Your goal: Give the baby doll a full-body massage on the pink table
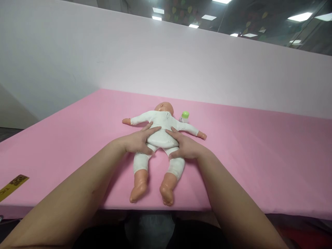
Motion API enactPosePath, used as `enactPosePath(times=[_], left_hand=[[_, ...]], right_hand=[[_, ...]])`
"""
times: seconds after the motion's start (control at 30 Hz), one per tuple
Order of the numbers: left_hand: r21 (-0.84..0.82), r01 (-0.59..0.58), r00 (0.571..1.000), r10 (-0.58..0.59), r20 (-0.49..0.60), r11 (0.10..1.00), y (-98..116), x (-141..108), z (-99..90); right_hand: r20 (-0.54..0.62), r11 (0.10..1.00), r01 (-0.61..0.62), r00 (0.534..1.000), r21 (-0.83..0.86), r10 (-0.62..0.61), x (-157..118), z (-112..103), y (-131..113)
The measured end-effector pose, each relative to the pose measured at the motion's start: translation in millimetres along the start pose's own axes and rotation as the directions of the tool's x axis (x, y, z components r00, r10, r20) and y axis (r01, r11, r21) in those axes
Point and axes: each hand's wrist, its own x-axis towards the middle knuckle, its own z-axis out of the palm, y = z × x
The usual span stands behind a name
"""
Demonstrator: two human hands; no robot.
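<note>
A baby doll (162, 136) with a white cloth body lies on its back on the pink table (77, 128), head away from me and feet near the front edge. My left hand (138, 141) rests on the doll's hip and side at the left, fingers spread over the belly and thumb at the upper thigh. On the opposite hip, my right hand (185, 145) lies in much the same way, its fingers apart. Neither hand is closed round anything. The doll's arms stretch out to both sides.
Beside the doll's head, at its right, stands a small bottle with a green cap (185, 117). A yellow label strip (12, 186) lies at the table's left front. Behind the table rises a white wall (166, 65).
</note>
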Motion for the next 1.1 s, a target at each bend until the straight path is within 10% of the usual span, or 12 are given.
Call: enactPosePath(times=[0.4,0.8,1.1], left_hand=[[0.305,-0.016,0.903,0.145,-0.404,0.952,41.2,-5.0,7.2],[0.26,-0.1,0.969,0.153,-0.192,0.96,42.5,23.9,31.8],[0.307,-0.091,0.906,0.207,-0.37,0.947,39.3,33.8,36.5]], right_hand=[[-0.315,0.977,0.063,0.941,-0.202,-0.126,-10.1,9.7,-29.3],[-0.163,0.95,0.036,0.983,-0.311,-0.09,11.0,18.1,-41.9],[-0.209,0.943,0.131,0.957,-0.307,-0.201,25.4,15.4,-26.5]])
